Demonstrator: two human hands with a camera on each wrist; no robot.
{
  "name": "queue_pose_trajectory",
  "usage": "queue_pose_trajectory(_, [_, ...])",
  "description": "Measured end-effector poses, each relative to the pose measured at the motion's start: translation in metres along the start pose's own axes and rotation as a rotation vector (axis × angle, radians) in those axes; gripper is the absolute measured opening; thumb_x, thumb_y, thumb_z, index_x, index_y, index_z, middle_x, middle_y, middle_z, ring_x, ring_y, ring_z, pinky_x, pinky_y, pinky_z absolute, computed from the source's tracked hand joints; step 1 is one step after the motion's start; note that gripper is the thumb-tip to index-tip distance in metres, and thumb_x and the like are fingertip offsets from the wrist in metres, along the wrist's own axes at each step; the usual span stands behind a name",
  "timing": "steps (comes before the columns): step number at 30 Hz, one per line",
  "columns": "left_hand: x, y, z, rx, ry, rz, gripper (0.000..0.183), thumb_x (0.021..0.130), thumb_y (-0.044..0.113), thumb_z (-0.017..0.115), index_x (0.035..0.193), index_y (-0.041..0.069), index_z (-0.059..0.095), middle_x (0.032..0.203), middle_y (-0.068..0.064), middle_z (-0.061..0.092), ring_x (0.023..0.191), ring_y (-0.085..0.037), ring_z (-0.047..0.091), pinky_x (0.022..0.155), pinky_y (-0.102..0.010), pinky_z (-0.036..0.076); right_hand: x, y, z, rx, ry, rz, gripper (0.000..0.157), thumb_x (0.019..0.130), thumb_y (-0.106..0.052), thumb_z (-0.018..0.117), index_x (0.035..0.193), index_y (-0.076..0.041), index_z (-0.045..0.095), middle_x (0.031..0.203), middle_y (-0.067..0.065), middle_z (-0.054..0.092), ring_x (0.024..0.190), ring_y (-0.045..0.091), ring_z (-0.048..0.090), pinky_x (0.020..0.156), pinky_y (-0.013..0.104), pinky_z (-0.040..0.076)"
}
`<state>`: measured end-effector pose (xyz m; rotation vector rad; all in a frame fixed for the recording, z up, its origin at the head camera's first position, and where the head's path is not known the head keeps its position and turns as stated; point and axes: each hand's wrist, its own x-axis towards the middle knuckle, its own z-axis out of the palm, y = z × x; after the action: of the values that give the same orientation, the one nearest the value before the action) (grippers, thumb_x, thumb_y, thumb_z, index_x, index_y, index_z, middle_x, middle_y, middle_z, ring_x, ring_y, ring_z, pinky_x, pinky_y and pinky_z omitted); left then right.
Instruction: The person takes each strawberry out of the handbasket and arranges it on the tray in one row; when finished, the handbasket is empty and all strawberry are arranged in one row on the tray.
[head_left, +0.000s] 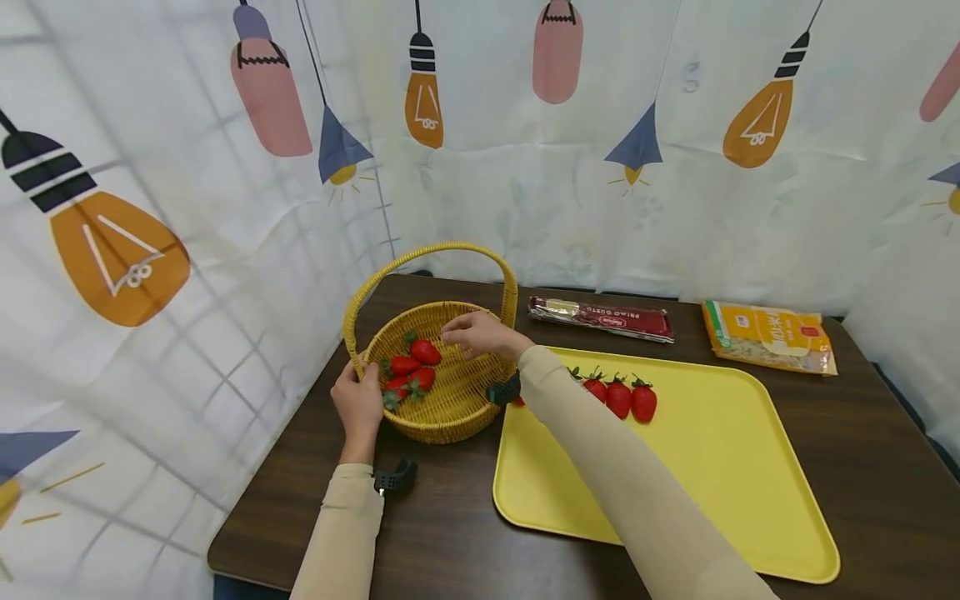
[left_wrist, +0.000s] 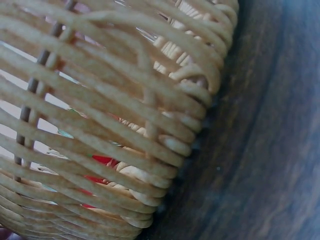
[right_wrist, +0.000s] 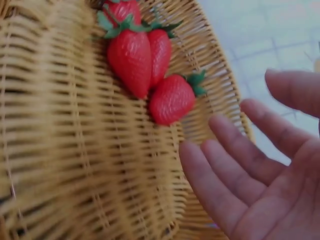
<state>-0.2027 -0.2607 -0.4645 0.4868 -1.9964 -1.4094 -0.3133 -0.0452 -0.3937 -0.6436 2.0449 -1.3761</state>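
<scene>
A yellow wicker basket (head_left: 450, 429) with a tall arched handle stands on the left of the table, several strawberries (head_left: 422, 379) lying inside against its left wall. My left hand (head_left: 358, 407) grips the basket's left rim at the foot of the handle. Over the basket's inside, my right hand (head_left: 483, 333) holds nothing; in the right wrist view its fingers (right_wrist: 235, 170) are spread and slightly bent, apart from the nearest strawberry (right_wrist: 172, 100). The left wrist view shows the woven wall (left_wrist: 110, 100) up close, with bits of red between the strands.
Right of the basket lies a yellow tray (head_left: 720, 467), with a row of strawberries (head_left: 618, 398) along its far side, partly behind my right forearm. Behind it are a dark red packet (head_left: 600, 319) and a yellow-orange food bag (head_left: 768, 337). A patterned curtain (head_left: 510, 192) hangs beyond the brown table (head_left: 442, 533).
</scene>
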Motion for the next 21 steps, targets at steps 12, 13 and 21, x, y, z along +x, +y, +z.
queue_pose_trajectory(12, [-0.001,-0.001,0.000,0.010,0.008,-0.022,0.027,0.096,0.018,0.054,0.113,0.005,0.070,0.070,-0.009,0.050,0.053,-0.015,0.035,0.053,-0.030,0.032,0.020,0.006,0.026,-0.065,-0.007,-0.037,0.032,0.100,-0.022,0.056,0.126,-0.006,0.065,0.112,0.018,0.061,0.100,0.040,0.059,0.089,0.048,0.051])
queue_pose_trajectory(13, [-0.001,0.000,0.000,0.012,0.008,-0.022,0.027,0.096,0.018,0.054,0.113,0.005,0.070,0.073,-0.010,0.054,0.055,-0.015,0.037,0.055,-0.030,0.033,0.021,0.008,0.026,-0.057,-0.023,-0.038,0.032,0.099,-0.022,0.057,0.126,-0.006,0.065,0.116,0.014,0.062,0.103,0.037,0.060,0.089,0.047,0.051])
queue_pose_trajectory(21, [-0.002,0.002,0.001,-0.009,0.012,-0.013,0.025,0.095,0.016,0.054,0.109,0.002,0.070,0.075,-0.010,0.056,0.057,-0.017,0.038,0.055,-0.029,0.032,0.025,0.023,0.025,-0.043,-0.119,-0.065,0.035,0.098,-0.017,0.058,0.132,-0.008,0.061,0.134,0.006,0.058,0.115,0.023,0.060,0.092,0.040,0.051])
